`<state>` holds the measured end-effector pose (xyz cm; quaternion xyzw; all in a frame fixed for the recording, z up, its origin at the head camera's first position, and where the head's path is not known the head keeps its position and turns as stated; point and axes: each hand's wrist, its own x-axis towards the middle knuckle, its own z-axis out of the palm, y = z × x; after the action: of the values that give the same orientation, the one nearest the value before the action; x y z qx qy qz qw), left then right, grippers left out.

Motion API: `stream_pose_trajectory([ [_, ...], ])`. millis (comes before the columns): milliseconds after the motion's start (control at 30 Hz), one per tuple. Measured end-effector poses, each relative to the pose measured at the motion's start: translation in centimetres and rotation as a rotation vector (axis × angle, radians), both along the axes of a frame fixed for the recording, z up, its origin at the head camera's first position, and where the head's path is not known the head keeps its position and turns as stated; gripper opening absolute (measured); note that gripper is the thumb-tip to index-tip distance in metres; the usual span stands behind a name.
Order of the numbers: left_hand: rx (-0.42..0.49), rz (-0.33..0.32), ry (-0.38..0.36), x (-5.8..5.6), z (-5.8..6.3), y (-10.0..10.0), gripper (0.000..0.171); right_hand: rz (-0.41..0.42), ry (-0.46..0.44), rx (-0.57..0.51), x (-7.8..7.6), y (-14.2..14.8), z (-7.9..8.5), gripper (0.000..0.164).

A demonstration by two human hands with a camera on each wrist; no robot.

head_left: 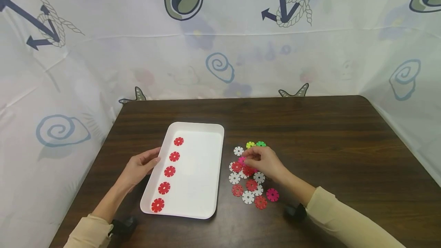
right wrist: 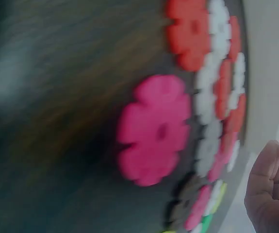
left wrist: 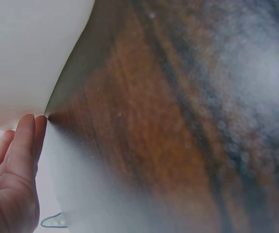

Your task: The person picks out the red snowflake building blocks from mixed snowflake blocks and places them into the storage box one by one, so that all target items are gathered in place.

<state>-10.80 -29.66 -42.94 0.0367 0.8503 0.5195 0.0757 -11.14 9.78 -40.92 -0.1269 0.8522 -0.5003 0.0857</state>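
Observation:
A white rectangular tray (head_left: pixel 198 171) lies on the table, a column of several red notched discs (head_left: pixel 169 171) along its left side. At the tray's left rim is my left hand (head_left: pixel 138 167); its nearly straight fingers (left wrist: pixel 23 145) touch the edge in the left wrist view. My right hand (head_left: pixel 265 160) hovers over a loose pile of notched discs to the right of the tray, thumb and forefinger close together near a pink disc (head_left: pixel 242 160). In the right wrist view I see nothing between the fingers (right wrist: pixel 268 165), though the fingertips are partly cut off.
In the pile lie white discs (head_left: pixel 248 197), red discs (head_left: pixel 260 202), another pink disc (head_left: pixel 272 194), a yellow disc (head_left: pixel 250 144) and a green disc (head_left: pixel 261 144); some overlap. The dark wooden table (head_left: pixel 327 133) reaches back to a patterned curtain (head_left: pixel 255 64).

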Motion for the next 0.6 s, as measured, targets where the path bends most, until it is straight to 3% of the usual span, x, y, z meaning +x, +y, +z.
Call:
stream_pose_trajectory([
  [200,0.006,-0.006,-0.007,0.0,0.2,0.0,0.052,0.009,-0.028,0.045,0.0,0.8,-1.1,0.020],
  [600,-0.002,0.012,-0.011,0.0,0.2,0.1,0.051,0.086,0.050,0.177,-0.1,0.9,-2.1,0.020],
])
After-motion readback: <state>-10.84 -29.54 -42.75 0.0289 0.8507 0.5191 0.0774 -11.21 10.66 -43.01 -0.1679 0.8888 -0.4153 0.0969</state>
